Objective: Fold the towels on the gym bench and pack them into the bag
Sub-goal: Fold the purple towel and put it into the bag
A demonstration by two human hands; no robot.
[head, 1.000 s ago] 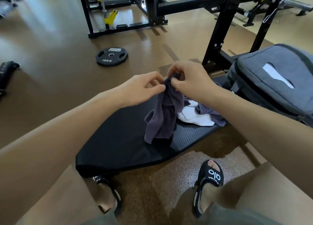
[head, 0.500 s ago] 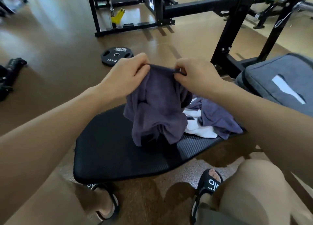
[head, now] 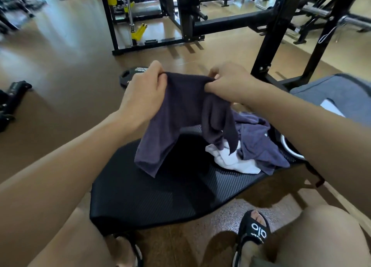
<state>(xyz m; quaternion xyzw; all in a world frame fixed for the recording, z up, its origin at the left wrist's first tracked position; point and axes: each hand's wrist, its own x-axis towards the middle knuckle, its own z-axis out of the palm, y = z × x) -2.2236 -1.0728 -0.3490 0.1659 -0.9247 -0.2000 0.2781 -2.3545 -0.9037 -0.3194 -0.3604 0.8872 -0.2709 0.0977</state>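
Over on the left there's a weight plate [head: 133,73] lying on the floor. The left hand [head: 143,94] pinches one top corner of the dark purple towel [head: 180,116], and the right hand [head: 230,81] grips the other, so it hangs above the black bench [head: 160,196]. Further right, a white towel [head: 232,160] and another purple towel [head: 259,144] sit crumpled on the bench, beside the grey bag [head: 337,93].
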